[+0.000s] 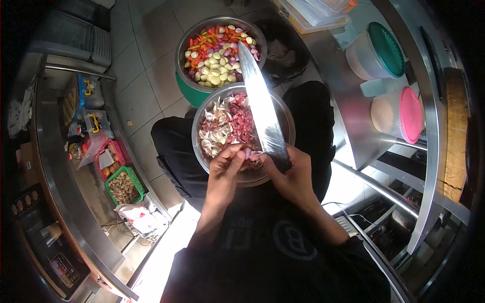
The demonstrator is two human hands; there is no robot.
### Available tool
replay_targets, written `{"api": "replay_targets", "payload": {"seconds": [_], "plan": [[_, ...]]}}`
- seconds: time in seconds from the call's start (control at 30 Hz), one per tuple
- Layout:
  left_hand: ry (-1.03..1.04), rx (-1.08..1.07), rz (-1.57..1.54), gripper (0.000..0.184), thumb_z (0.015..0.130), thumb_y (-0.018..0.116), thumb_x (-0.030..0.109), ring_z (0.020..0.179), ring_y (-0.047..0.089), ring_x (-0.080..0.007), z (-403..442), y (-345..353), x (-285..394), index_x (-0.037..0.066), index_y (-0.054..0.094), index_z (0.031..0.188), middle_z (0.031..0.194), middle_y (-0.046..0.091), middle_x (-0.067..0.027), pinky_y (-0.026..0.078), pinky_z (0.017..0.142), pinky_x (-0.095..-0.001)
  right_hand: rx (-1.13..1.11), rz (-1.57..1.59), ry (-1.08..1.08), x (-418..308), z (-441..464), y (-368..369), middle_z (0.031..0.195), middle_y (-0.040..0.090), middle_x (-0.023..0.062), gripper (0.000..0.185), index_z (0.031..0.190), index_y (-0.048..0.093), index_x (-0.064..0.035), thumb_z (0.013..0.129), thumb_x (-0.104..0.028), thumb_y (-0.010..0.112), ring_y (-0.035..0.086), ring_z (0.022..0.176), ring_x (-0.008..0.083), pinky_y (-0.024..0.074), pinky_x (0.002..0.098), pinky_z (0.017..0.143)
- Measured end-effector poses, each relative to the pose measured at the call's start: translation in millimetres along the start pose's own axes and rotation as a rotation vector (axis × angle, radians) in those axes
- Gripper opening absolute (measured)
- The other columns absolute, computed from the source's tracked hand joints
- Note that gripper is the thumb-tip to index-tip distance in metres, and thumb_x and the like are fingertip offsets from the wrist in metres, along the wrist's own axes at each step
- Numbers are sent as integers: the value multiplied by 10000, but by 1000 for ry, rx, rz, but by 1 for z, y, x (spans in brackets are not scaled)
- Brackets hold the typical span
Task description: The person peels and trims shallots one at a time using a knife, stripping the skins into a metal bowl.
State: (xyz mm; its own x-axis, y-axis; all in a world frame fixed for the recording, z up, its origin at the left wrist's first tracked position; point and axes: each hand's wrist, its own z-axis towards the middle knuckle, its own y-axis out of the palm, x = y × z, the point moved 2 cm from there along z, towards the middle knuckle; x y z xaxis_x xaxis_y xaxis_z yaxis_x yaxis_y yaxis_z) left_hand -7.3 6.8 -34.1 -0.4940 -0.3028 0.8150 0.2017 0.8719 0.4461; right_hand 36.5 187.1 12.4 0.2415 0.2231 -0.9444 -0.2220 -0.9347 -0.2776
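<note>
My left hand (224,170) pinches a small pink shallot (248,153) between thumb and fingers. My right hand (294,177) is closed around the handle end of a large kitchen knife (262,103), its broad blade pointing away from me. The right thumb reaches toward the shallot, near a bit of pink skin. Both hands are over the near rim of a metal bowl (289,121) on my lap, which holds pale garlic skins (216,129) and reddish shallot skins (241,118). The knife handle is mostly hidden by my hand.
Beyond the lap bowl, a second metal bowl (180,53) holds peeled garlic, shallots and chillies, above something green (186,91). Shelving at left carries a green basket (139,184) and a red basket (103,151). Lidded tubs (388,50) stand on the metal shelf at right.
</note>
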Motion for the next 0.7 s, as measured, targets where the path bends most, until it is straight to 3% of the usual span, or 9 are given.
{"api": "replay_targets", "payload": {"seconds": [0.1,0.2,0.3,0.37,0.43,0.5,0.57,0.7], "plan": [[-1,-25,-83,300,1133,599,210,1080,691,-185,2,-3,-1,-38,665,1288,1140,720,-91,542,1011,-374,34,-50,16,-4,1,-2,920,784,197,240,1103,742,40,950,-136,797,786,814,253,578,359,721],[-12,-46,-136,245,1141,579,160,1079,689,-149,2,-11,-7,-10,693,1276,1168,740,-74,522,1008,-317,156,-156,-49,7,1,0,902,775,197,237,1086,745,42,943,-138,805,782,801,263,578,360,723],[-54,-92,-168,228,1138,588,172,1102,679,-151,0,-2,-4,5,686,1258,1177,727,-79,519,999,-312,92,76,-74,-2,2,5,894,765,192,235,1088,751,26,935,-144,809,779,802,282,577,361,733],[-164,29,-335,228,1139,588,188,1103,678,-153,-3,5,-4,12,674,1255,1181,717,-83,526,988,-320,65,46,-82,-3,1,8,907,768,190,233,1095,754,19,936,-143,805,782,818,277,579,360,744],[-156,29,-279,229,1136,594,184,1094,677,-150,-3,9,3,12,671,1266,1180,717,-78,525,992,-318,36,17,-92,-6,1,8,920,772,188,231,1102,757,11,936,-143,802,785,834,273,581,358,755],[-145,35,-224,232,1133,599,180,1085,676,-146,-2,8,5,12,667,1278,1179,717,-73,524,996,-317,-39,-21,-82,-11,1,5,904,800,76,204,1113,772,30,948,-85,803,729,827,96,559,259,755],[-33,-40,6,206,1126,606,155,1038,682,-142,1,5,4,11,682,1253,1165,724,-60,524,980,-310,-40,19,-74,-10,2,5,898,798,68,201,1108,773,29,947,-87,806,723,823,90,555,255,749],[-44,-119,44,171,1120,613,129,1010,680,-135,0,-5,2,3,696,1199,1124,722,-60,525,949,-298,-46,69,-47,-5,2,1,894,794,55,193,1094,772,33,949,-90,809,714,820,80,550,247,744]]}}
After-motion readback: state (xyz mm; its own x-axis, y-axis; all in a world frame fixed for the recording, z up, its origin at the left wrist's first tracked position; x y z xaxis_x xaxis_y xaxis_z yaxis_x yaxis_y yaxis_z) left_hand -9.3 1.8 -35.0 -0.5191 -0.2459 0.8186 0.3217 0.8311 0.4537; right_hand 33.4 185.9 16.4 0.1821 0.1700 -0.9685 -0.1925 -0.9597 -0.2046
